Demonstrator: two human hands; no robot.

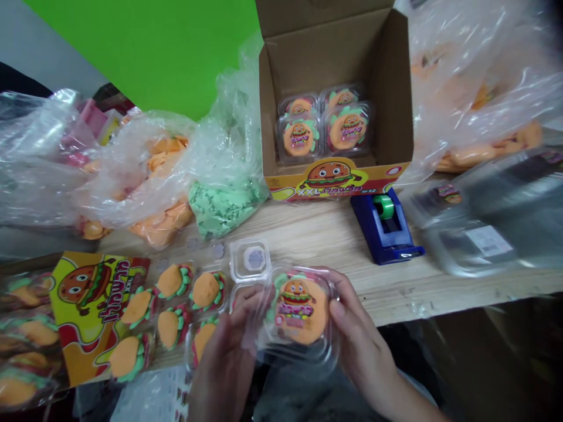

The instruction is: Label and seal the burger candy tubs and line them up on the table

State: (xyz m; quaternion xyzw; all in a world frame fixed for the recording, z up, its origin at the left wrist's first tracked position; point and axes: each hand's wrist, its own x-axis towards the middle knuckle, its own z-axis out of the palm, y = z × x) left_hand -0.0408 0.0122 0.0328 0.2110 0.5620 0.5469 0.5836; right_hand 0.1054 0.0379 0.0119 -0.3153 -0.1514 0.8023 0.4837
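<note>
Your pale wooden surface (316,234) runs across the view; its near edge shows at the right, beyond your right hand (358,328). The open carton (281,70) stands at the back with its flap raised, holding four packed burgers; bare cardboard shows along its inner right side. To your left, a yellow printed box (90,310) sits beside several loose burgers (209,290). A bag of green pieces (229,205) lies just left of the carton, and the blue tape dispenser (382,234) just in front of its right corner. Between bag and dispenser, a strip of bare wood shows. Your right hand grips the clear container (301,310) by its right edge, in front of that strip; a labelled burger is inside. Your left hand (226,351) is at its left edge, fingers blurred; whether they grip cannot be told.
</note>
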